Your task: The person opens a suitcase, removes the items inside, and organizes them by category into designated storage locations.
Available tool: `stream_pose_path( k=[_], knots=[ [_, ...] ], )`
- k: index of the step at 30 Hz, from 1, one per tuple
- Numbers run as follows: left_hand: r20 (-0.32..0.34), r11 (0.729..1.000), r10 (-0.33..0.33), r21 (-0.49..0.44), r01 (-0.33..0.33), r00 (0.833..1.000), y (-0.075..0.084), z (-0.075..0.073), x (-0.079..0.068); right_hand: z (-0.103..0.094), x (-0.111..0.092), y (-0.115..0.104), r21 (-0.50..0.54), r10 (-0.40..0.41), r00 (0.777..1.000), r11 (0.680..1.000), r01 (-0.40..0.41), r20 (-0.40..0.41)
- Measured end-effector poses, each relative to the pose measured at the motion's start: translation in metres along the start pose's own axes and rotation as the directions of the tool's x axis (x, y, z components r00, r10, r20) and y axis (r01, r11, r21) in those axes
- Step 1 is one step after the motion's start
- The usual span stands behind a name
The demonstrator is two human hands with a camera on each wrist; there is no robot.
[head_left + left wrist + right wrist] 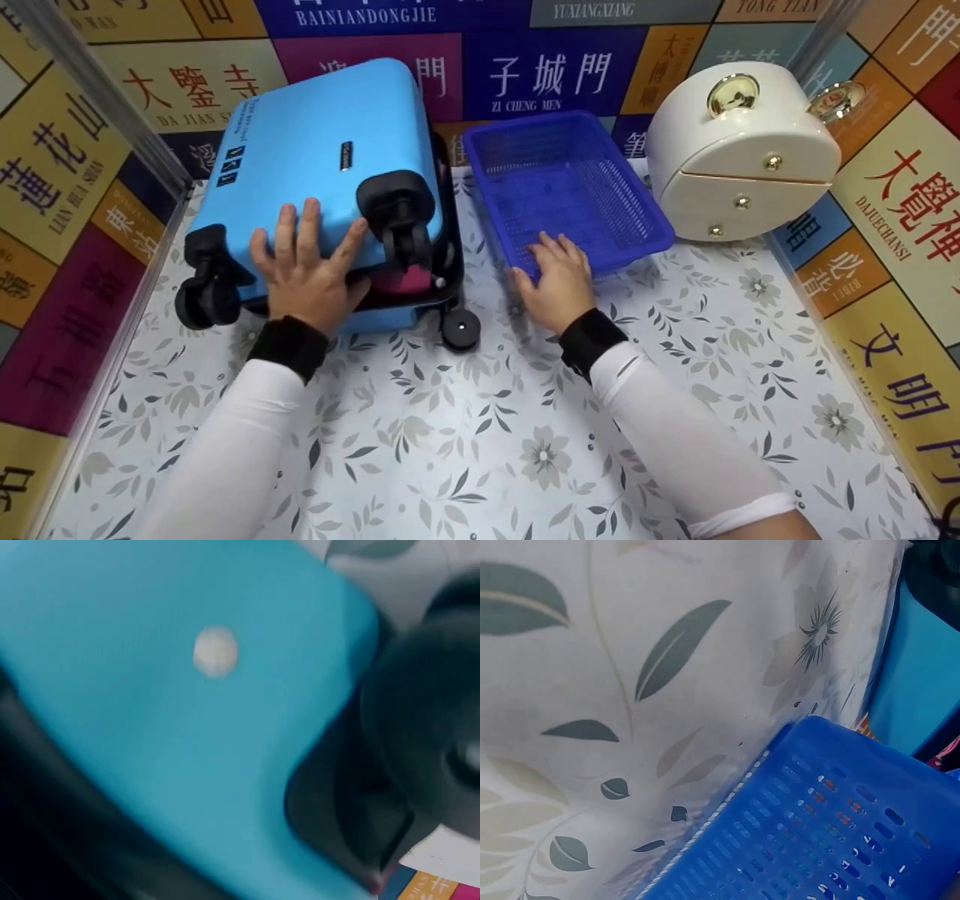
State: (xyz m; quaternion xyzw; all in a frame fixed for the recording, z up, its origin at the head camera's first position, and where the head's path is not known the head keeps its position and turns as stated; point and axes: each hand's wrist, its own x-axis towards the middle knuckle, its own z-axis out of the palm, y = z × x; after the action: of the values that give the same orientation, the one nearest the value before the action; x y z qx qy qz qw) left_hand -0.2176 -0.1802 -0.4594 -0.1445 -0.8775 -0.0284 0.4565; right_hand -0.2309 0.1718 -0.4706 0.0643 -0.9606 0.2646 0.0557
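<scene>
On the leaf-printed tablecloth (487, 442), a small sky-blue suitcase (322, 142) lies on its side with its wheeled end toward the person. Its shell is smooth, hard and glossy with rounded corners, and black moulded housings carry stubby black caster wheels (460, 329). The left hand (307, 270) lies flat on the near end of the shell, fingers spread and straight, pressing on the plastic without curling round anything. The thumb points toward the black wheel housing (395, 196). In the left wrist view the shell fills the picture as a blurred blue surface with a small pale round stud (216, 651) on it. The shell gapes slightly at the near end, showing a strip of pink inside.

Just beside the suitcase on the right sits a deep-blue plastic basket (637, 202), rectangular, its floor and walls perforated in a fine grid of slots. The right hand (556, 279) rests at the basket's near rim, fingers laid over the edge. Whether they clasp the rim cannot be told. The right wrist view shows the basket's slotted wall (832, 832) close against the cloth.

Farther right stands a cream, rounded box (739, 154) with a glossy finish, small gold knobs and a gold ornament on top. Colourful panels with printed characters wall in the space.
</scene>
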Motion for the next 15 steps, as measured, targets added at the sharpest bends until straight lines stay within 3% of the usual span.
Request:
stream_pose_path(
  k=[3, 5, 10, 15],
  knots=[
    [-0.069, 0.993, -0.107, -0.048, 0.104, 0.992, -0.01, -0.005, 0.006, 0.0, 0.0, 0.001, -0.003, 0.005, 1.0, 1.0, -0.005, 0.002],
    [-0.112, 0.978, -0.202, -0.082, 0.193, 0.973, -0.017, -0.007, 0.008, -0.001, 0.0, 0.001, -0.002, 0.006, 1.0, 1.0, -0.006, 0.001],
    [-0.148, 0.903, -0.426, -0.133, 0.409, 0.893, -0.034, -0.015, 0.005, -0.002, -0.001, 0.002, 0.003, -0.003, 1.0, 1.0, 0.003, -0.016],
    [-0.13, 0.816, -0.567, -0.222, 0.534, 0.813, -0.044, -0.024, -0.004, -0.003, -0.001, 0.004, 0.004, -0.006, 1.0, 1.0, 0.006, -0.027]
  ],
)
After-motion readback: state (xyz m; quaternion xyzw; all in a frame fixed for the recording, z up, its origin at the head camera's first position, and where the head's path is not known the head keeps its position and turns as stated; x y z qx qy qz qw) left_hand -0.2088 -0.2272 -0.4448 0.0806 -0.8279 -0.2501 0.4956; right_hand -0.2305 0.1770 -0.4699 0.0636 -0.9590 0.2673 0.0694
